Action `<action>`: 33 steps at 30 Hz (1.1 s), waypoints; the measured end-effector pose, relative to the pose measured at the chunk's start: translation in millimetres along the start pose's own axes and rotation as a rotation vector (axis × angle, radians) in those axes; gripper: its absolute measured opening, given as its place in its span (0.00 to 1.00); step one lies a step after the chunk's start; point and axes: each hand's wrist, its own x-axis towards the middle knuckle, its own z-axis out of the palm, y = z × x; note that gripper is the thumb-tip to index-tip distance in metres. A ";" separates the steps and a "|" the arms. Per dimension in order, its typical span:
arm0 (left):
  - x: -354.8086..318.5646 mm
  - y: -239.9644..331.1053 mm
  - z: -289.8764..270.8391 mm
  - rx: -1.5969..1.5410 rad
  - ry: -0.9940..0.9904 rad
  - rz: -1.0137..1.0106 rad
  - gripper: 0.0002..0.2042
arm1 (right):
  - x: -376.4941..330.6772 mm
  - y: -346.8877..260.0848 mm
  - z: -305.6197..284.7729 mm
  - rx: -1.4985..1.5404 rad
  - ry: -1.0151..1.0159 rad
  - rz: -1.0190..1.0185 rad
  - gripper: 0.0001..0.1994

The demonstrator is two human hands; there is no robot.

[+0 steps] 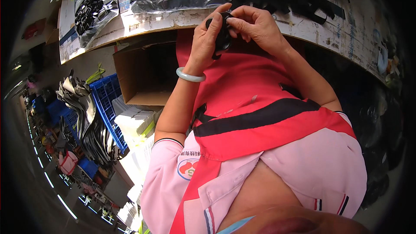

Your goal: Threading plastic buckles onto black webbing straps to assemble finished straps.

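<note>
Grip: a small black part (223,34) is pinched between both hands, left hand (207,43) and right hand (255,26) closed round it, just above the bench (303,26) edge.
Progress: judged mid-handling; nothing is seen set down yet.
Around: bagged black parts (93,8) are lying on the bench; a cardboard box (143,78) is seen below, well clear.

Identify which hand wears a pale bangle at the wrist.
The left hand: a pale green bangle circles its wrist, while the right hand has a bare wrist.

A cardboard box (145,76) sits under the worktable's (303,24) edge, left of the person's lap. A plastic crate (106,104) stands left of the box; bagged parts (93,6) lie on the table.
</note>
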 end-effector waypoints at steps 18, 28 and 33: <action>-61.1 -67.5 -18.0 -1.035 0.041 -0.596 0.14 | -39.7 19.5 0.7 -0.394 -0.203 -0.331 0.10; -52.2 -56.1 -15.4 -0.653 -0.112 -0.529 0.12 | -23.7 15.0 -27.9 -0.678 -0.020 -0.497 0.08; -52.5 -58.2 -20.6 -0.602 -0.040 -0.429 0.12 | 2.0 -17.0 -86.3 -1.284 0.502 -0.405 0.10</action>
